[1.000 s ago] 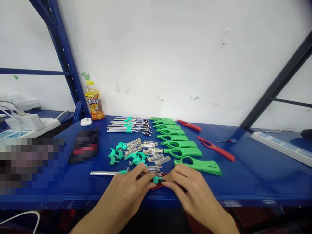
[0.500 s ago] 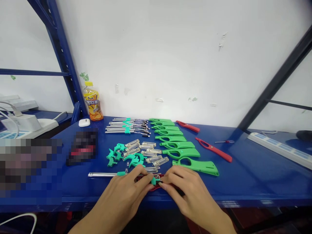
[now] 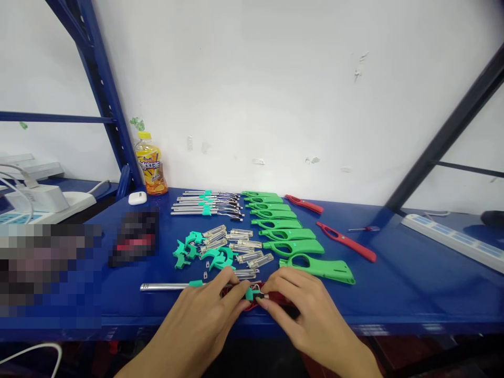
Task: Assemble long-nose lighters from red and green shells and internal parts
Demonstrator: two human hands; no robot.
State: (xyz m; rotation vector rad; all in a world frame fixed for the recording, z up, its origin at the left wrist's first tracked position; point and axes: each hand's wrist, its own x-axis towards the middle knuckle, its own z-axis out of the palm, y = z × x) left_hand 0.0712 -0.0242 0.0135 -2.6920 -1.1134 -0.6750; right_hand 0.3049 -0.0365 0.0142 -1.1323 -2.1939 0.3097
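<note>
At the table's front edge lies a red lighter shell half (image 3: 252,306), mostly covered by my fingers. A metal lighter tube (image 3: 165,286) with a teal collar (image 3: 196,283) points left from it. My left hand (image 3: 210,310) is closed, its thumb and fingertips pinching a small teal trigger (image 3: 249,294) over the shell. My right hand (image 3: 305,307) is closed too, thumb and index finger on the black igniter (image 3: 260,296) beside the trigger. A white wire (image 3: 255,286) curls above the igniter. The shell's inside is largely hidden by both hands.
Green shell halves (image 3: 293,234), clear fuel tanks (image 3: 246,248), teal triggers (image 3: 220,258) and metal tubes with wires (image 3: 197,205) lie behind my hands. Red shells (image 3: 346,240) and a screwdriver (image 3: 364,229) are rightward. A drink bottle (image 3: 151,165) stands back left, a power strip (image 3: 452,241) far right.
The metal tube's left end has dipped slightly toward me. The black igniter shows a little more between my fingertips. Both hands keep nearly the same place and grip.
</note>
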